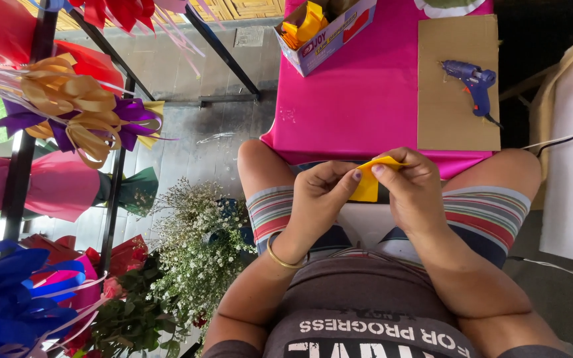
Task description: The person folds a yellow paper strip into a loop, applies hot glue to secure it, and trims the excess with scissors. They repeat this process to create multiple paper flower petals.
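both hands pinch a small yellow piece over the lap, just short of the pink table. the left hand grips its left edge between thumb and fingers, while the right hand closes on its upper right edge, the rest hanging between the two hands. a blue glue gun lies on cardboard beyond.

Single head-worn view, straight down, close over lap and pink table edge.

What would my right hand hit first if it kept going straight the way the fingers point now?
Your right hand points toward your left hand across the yellow piece both pinch, so it would likely meet the left hand's fingers almost at once; depth is unclear.
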